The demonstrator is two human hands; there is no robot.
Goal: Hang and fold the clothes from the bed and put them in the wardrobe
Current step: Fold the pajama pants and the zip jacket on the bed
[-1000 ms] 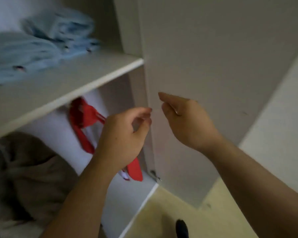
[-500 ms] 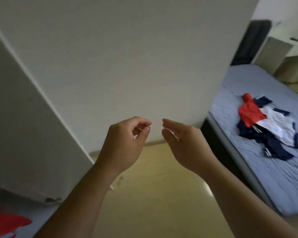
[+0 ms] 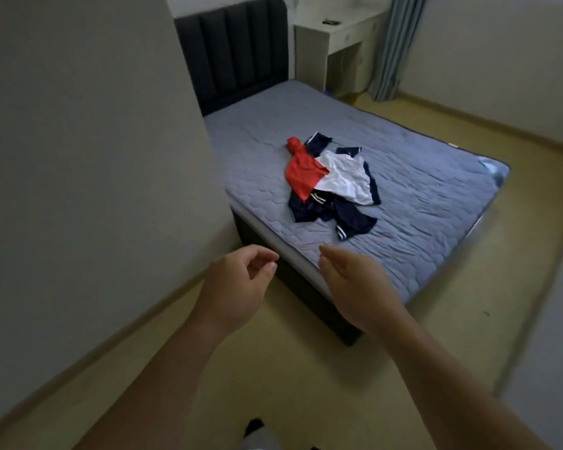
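A pile of clothes lies on the bed (image 3: 420, 190), which has a grey quilted cover: a red garment (image 3: 303, 172), a white top (image 3: 342, 178) and dark navy pieces with white stripes (image 3: 342, 219). My left hand (image 3: 238, 284) and my right hand (image 3: 351, 280) hover over the floor just short of the bed's near corner, well apart from the pile. Both hands hold nothing, with loosely curled fingers kept apart. The wardrobe is out of sight.
A pale wall (image 3: 78, 157) fills the left side. The dark padded headboard (image 3: 234, 50) stands at the back, with a white desk (image 3: 338, 43) and a blue curtain (image 3: 394, 47) beyond it. Yellowish floor (image 3: 273, 368) lies between me and the bed.
The view has swung right, from the wardrobe shelves past the white door to the bed. Both hands stay raised and empty in front of me, now a little further apart.
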